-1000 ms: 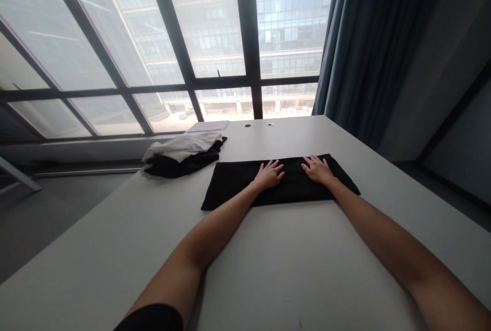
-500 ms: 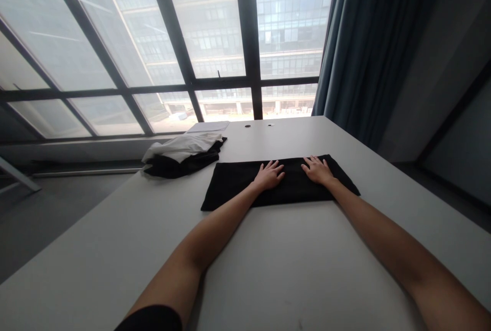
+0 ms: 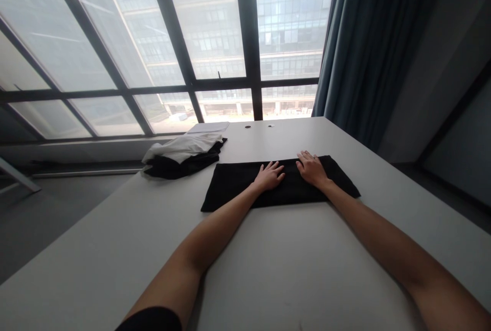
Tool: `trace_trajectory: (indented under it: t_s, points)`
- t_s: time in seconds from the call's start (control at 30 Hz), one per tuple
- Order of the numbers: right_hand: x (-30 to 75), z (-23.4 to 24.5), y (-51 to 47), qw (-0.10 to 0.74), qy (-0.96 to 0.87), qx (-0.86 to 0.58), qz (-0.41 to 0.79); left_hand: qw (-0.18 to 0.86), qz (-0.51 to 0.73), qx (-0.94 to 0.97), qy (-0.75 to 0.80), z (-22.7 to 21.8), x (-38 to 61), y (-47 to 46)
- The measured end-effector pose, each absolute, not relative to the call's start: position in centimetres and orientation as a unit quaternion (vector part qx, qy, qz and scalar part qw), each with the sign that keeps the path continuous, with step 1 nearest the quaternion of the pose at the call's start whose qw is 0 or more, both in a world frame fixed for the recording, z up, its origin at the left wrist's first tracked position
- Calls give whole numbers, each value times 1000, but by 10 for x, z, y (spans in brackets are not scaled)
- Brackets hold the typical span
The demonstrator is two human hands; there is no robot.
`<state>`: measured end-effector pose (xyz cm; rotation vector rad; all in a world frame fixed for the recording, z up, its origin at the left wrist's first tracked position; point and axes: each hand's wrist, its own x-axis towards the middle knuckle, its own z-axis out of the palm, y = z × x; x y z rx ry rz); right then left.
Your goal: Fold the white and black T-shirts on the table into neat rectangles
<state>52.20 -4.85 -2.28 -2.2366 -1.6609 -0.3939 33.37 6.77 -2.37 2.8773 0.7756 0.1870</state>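
A black cloth [image 3: 233, 185], folded into a long flat rectangle, lies across the table in front of me. My left hand [image 3: 269, 175] rests flat near its middle, fingers spread and pointing away. Right of it, my right hand [image 3: 311, 168] is over the cloth's far edge, fingers stretched out and slightly apart. Neither hand grips anything. Whether the right palm presses on the fabric or hovers just above it, I cannot tell.
A loose heap of white cloth [image 3: 187, 146] and black cloth [image 3: 184, 167] lies on the white table [image 3: 287, 254] at the left edge. A pale flat sheet [image 3: 209, 127] is behind it. Windows stand beyond the table, and a blue curtain [image 3: 356, 54] hangs at the right.
My right hand has shifted a little left and toward the cloth's far edge. The left hand and the black cloth have stayed in place.
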Motion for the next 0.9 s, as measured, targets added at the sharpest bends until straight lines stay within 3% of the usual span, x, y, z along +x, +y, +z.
trace_trajectory:
  t_s: [0.2, 0.4, 0.57, 0.9]
  points:
    - [521, -31, -42, 113, -614, -782, -3, 77, 62, 960, 260, -22, 334, 65]
    - [522, -32, -41, 123, -614, -780, -4, 75, 62, 961, 259, -23, 334, 66]
    - [521, -29, -44, 186, -559, -805, -71, 76, 61, 961, 260, -23, 333, 67]
    - [529, -33, -45, 160, -527, -834, -35, 81, 65, 960, 260, -24, 335, 67]
